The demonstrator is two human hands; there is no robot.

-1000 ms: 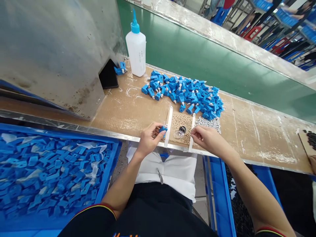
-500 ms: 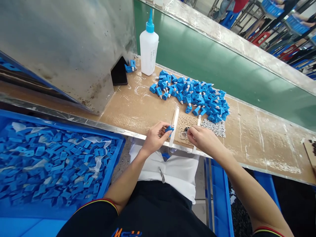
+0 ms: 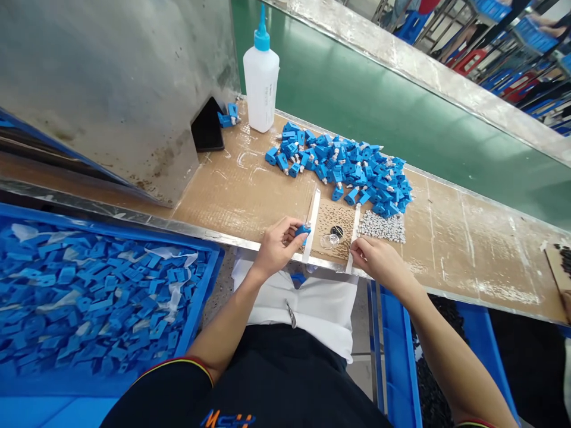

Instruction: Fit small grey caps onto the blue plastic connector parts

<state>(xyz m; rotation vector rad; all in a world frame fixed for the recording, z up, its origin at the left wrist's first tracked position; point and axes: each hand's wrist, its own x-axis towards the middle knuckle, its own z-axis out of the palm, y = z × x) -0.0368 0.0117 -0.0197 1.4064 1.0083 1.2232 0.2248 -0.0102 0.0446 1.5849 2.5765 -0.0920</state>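
Note:
My left hand (image 3: 280, 246) pinches a small blue plastic part (image 3: 304, 230) just left of a white strip (image 3: 314, 220) on the bench. Fingertips pressed together, my right hand (image 3: 378, 258) is over the lower end of a second white strip (image 3: 355, 223); anything it may hold is too small or hidden to make out. Between the strips lie many tiny brown pieces (image 3: 332, 211), a small black round object (image 3: 336, 231) and a clear round dish (image 3: 329, 241). Small light-grey pieces (image 3: 382, 226) are spread beyond my right hand.
Behind the strips lies a heap of blue parts with whitish tips (image 3: 348, 166). A white bottle with a blue nozzle (image 3: 261, 83) stands near a black phone-like slab (image 3: 209, 128) and a metal housing (image 3: 134, 89). At lower left, a blue crate (image 3: 209, 285) holds many blue parts.
My right hand has drawn back to the right from the black round object and clear dish, uncovering them. The left hand still holds the blue plastic part. The view has shifted slightly.

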